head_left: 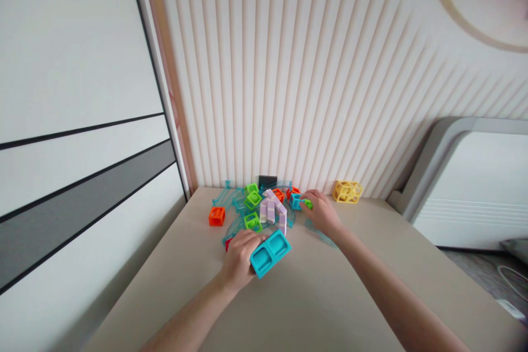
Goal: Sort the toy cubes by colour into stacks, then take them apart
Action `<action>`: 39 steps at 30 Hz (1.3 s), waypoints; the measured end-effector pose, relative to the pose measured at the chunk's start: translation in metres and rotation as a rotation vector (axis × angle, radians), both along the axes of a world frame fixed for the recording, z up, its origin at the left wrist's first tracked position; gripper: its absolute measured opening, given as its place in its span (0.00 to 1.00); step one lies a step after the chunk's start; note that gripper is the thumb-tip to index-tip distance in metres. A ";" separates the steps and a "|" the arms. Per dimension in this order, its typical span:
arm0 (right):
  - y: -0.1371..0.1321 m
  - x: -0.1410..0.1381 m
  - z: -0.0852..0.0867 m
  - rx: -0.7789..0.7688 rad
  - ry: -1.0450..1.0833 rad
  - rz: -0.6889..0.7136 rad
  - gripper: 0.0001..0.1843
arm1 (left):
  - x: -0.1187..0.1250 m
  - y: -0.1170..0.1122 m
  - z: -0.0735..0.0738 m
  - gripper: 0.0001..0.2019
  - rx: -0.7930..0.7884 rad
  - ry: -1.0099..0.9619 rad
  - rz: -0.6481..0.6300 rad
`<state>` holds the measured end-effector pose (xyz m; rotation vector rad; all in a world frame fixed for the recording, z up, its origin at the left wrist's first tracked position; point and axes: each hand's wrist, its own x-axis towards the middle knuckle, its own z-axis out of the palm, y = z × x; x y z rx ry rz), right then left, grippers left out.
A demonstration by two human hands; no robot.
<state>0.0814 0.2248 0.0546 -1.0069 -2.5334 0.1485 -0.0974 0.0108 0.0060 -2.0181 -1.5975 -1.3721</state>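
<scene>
My left hand (pixel 241 257) is wrapped round a turquoise toy block (pixel 270 253) made of two joined cubes, held above the table with its hollow sides facing up. At the right side of a pile of toy pieces, my right hand (pixel 322 212) has its fingertips closed on a small blue block (pixel 295 201). A bit of a green block (pixel 307 204) shows right under those fingers. Pale lilac blocks (pixel 270 210) lie in the pile's middle, with green cubes (pixel 253 222) beside them. A red piece (pixel 227 243) is partly hidden behind my left hand.
An orange cube (pixel 216 216) sits left of the pile. Clear blue track-like pieces (pixel 235 224) spread under the blocks. A black item (pixel 268 182) rests against the ribbed wall. Further right stands a yellow frame block (pixel 347 191). The beige table (pixel 305 297) meets a white cabinet at left.
</scene>
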 end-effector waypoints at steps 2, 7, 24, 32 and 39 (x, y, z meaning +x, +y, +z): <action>0.020 -0.006 0.005 0.006 -0.228 -0.037 0.18 | 0.000 0.000 0.000 0.08 0.005 0.010 -0.001; 0.041 -0.020 0.001 -0.030 -0.402 0.012 0.19 | -0.001 -0.001 0.001 0.08 0.002 0.007 0.013; 0.039 -0.030 -0.012 0.028 -0.555 -0.052 0.12 | -0.002 0.000 -0.002 0.09 0.013 0.020 0.021; 0.039 -0.027 -0.010 -0.007 -0.555 -0.057 0.13 | -0.002 0.000 -0.001 0.07 -0.022 0.011 0.028; 0.045 -0.021 -0.010 -0.022 -0.515 -0.048 0.13 | -0.002 0.000 0.000 0.07 -0.027 0.008 0.023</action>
